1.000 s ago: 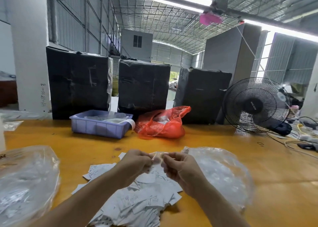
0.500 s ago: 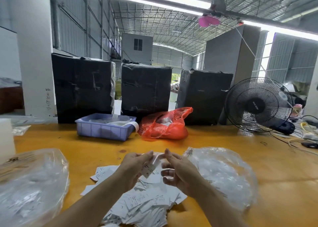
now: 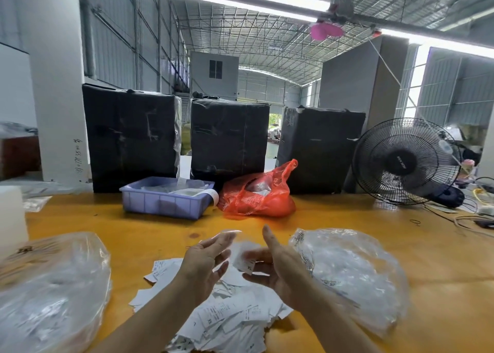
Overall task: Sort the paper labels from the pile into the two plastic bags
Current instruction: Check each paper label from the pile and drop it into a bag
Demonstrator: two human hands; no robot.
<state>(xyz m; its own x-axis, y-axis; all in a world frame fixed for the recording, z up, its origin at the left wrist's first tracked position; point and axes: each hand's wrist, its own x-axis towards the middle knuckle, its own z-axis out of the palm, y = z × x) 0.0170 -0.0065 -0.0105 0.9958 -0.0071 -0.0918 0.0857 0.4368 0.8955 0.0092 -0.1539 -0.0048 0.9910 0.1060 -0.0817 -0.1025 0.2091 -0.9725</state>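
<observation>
A pile of white paper labels [image 3: 230,315] lies on the yellow table [image 3: 427,259] right in front of me. My left hand [image 3: 205,261] and my right hand [image 3: 280,269] hover above the pile, palms facing each other and fingers spread. Between them sits one small white label marked XL [image 3: 247,259], lying against my right fingers with no pinch on it. A clear plastic bag [image 3: 50,293] holding labels lies at the left. A second clear bag [image 3: 352,272] with labels lies just right of my right hand.
A purple plastic tray [image 3: 165,203] and a red plastic bag [image 3: 256,194] sit further back on the table. Behind them stand three black wrapped boxes [image 3: 230,138]. A black fan [image 3: 406,162] and loose cables [image 3: 470,219] occupy the far right.
Both hands were pinched together on a label; they have drawn apart and opened, and the XL label now sits loose between them. The camera has moved slightly.
</observation>
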